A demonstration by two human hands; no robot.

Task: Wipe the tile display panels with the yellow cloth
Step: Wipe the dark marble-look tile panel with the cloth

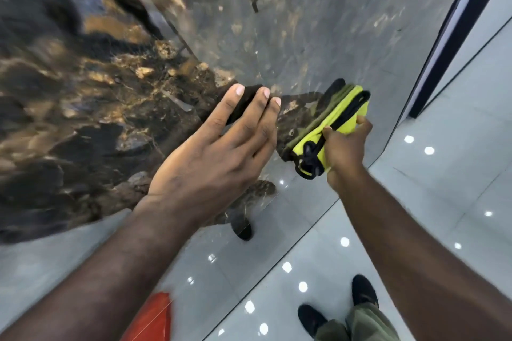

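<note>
Wiping the tile panel (304,36)
Your right hand (343,147) grips the yellow cloth (332,124), left hand (219,147) flat; make strokes even, overlapping.

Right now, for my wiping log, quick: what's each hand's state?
Left hand: open, fingers straight, at the dark tile panel.
Right hand: holds the folded yellow cloth.

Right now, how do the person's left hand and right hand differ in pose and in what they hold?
The left hand is flat with straight fingers; the right hand is curled. The left hand holds nothing and rests on the brown marbled panel; the right hand grips the yellow cloth at the grey panel. Both reach toward the panels.
</note>
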